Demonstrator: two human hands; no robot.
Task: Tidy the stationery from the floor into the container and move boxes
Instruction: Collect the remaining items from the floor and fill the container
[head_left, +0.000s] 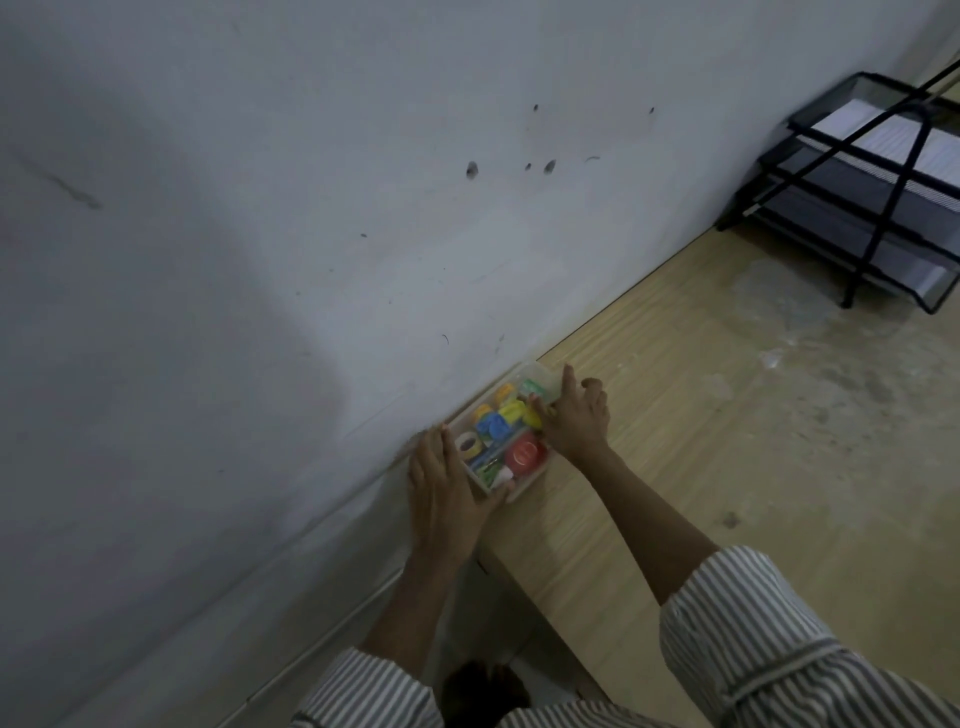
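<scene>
The clear rectangular plastic container (519, 486) sits on the light wooden tabletop (701, 441), at its far left corner, with one long side close against the scuffed white wall (260, 234). It has no lid on and is packed with stationery: a round red tub (527, 452) toward the near right, a cluster of small blue pieces (496, 425) in the middle, yellow pieces (514, 410) just beyond them, a green item (532, 387) at the far end, and a yellow tape roll with a dark core (467, 444) on the wall side. Small green bits lie at the near end; what they are is too blurred to tell.

The left hand (444, 493) lies flat along the container's wall-side edge, fingers straight and pointing away from the person, squeezed between box and wall, with the thumb across the near corner. The right hand (576, 421) takes the opposite long side: the thumb reaches over the rim onto the yellow pieces, the index finger stretches along the far end, and the other fingers are curled against the outside, so this hand grips the rim. The container is held between the two hands.

Both forearms are bare up to rolled grey-and-white striped sleeves (753, 639).

Well apart, at the far right of the tabletop, a black wire-mesh tiered paper tray (810, 171) stands holding white sheets (883, 140). The tabletop near it shows pale, worn patches. The near left edge of the tabletop drops off beside the left forearm, and a dark shape below it is too dim to identify.
</scene>
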